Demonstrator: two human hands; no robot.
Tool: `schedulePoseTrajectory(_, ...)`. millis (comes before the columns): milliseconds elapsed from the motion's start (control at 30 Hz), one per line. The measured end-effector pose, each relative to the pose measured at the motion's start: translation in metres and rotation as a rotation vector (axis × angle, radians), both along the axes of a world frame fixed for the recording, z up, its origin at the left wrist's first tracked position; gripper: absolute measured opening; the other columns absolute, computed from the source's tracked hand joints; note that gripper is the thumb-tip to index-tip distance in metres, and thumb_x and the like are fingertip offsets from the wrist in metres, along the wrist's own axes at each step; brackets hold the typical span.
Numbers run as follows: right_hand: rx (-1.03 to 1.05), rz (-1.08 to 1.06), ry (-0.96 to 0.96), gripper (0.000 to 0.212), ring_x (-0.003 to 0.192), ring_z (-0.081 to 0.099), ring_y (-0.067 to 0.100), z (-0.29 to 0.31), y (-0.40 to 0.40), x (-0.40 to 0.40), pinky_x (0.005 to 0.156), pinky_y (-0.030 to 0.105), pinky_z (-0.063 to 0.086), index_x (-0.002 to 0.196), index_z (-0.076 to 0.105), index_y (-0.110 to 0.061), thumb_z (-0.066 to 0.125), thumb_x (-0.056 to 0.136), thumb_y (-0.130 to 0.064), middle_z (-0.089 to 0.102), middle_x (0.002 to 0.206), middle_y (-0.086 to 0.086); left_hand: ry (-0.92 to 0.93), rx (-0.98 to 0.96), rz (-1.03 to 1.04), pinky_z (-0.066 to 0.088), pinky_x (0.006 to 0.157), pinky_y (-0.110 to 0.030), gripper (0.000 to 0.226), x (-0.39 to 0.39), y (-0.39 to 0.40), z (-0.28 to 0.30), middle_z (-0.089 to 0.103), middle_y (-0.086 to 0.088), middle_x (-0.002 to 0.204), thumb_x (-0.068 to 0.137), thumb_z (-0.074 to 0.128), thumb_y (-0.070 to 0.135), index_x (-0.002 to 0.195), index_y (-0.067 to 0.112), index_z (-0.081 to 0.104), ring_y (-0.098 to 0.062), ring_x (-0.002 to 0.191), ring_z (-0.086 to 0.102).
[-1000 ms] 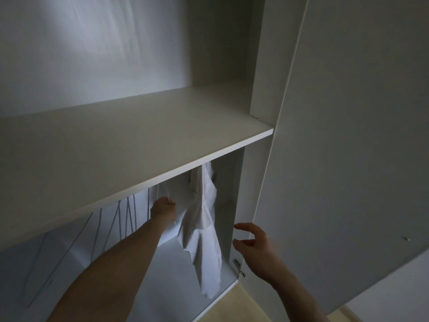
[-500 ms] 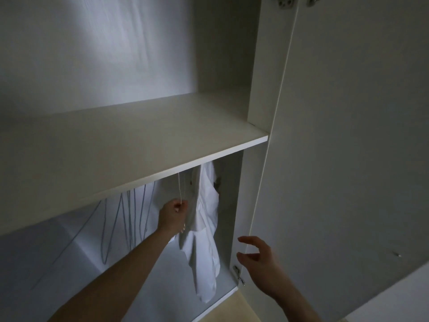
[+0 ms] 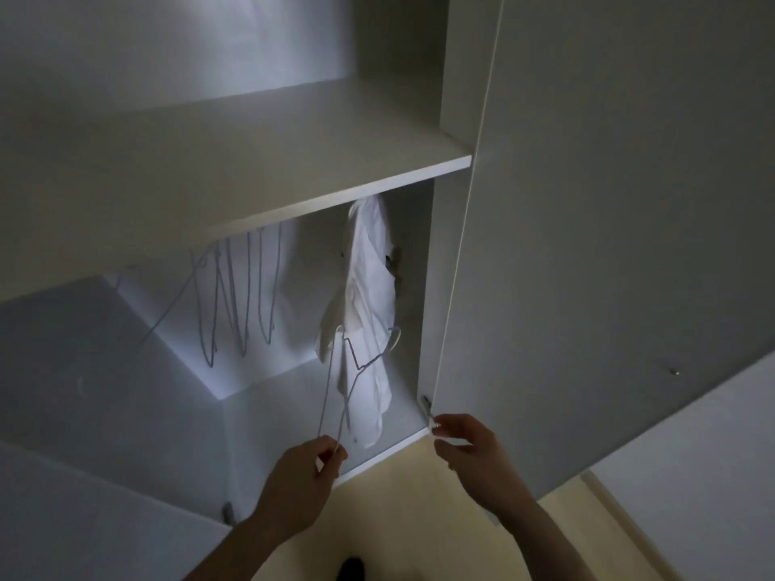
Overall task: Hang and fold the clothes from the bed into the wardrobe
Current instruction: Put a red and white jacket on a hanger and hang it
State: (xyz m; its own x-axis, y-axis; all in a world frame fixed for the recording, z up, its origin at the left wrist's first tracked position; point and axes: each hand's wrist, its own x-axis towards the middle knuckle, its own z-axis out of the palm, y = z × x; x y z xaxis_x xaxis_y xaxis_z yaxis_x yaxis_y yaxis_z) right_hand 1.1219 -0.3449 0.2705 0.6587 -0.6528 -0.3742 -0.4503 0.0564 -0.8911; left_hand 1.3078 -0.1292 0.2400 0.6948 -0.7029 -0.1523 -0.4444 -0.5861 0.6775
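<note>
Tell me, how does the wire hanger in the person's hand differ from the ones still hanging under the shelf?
The held hanger is pinched by the left hand and pulled out in front of the white shirt, with its hook pointing away from the hand; the empty hangers hang from under the shelf, hooks up. The held one is alone and tilted; the others dangle in a loose row, further left. All look like thin bare wire with no clothes on them.

Dim, grainy view; pale light on wardrobe [image 3: 260, 39] back, wide-angle bending

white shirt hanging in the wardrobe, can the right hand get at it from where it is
Probably yes: the right hand is free beside the open door, and only the wire hanger in the left hand partly crosses the white shirt.
</note>
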Motion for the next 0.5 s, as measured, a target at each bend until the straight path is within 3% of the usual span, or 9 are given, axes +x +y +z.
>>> schedulePoseTrajectory(100, 0.041, -0.058, 0.013, 0.029, 0.081, 0.072, 0.006, -0.009, 0.012, -0.031, 0.065, 0.025, 0.054, 0.113, 0.067, -0.032, 0.071, 0.093, -0.011, 0.074, 0.110, -0.011, 0.013, 0.044, -0.111, 0.054, 0.066, -0.034, 0.024, -0.020, 0.001, -0.008, 0.065, 0.010, 0.070, 0.099, 0.059, 0.036, 0.078, 0.025, 0.061, -0.011, 0.060, 0.061)
schedulePoseTrajectory(300, 0.082, -0.286, 0.047, 0.027, 0.087, 0.071, 0.009, -0.022, 0.046, -0.104, 0.064, 0.022, 0.054, 0.116, 0.067, -0.029, 0.070, 0.094, -0.013, 0.073, 0.110, -0.008, -0.032, 0.212, -0.470, 0.050, 0.065, -0.032, 0.025, -0.034, -0.023, -0.021, 0.066, 0.017, 0.073, 0.095, 0.057, 0.047, 0.074, 0.032, 0.054, -0.008, 0.064, 0.060)
schedulePoseTrajectory(500, 0.127, -0.501, 0.102, 0.026, 0.095, 0.072, 0.011, -0.032, 0.111, -0.175, 0.084, 0.035, 0.058, 0.118, 0.067, -0.031, 0.069, 0.095, -0.018, 0.075, 0.109, -0.012, -0.015, 0.338, -0.858, 0.052, 0.068, -0.032, 0.026, -0.084, -0.049, -0.028, 0.067, 0.015, 0.078, 0.097, 0.055, 0.045, 0.074, 0.033, 0.054, -0.008, 0.067, 0.059)
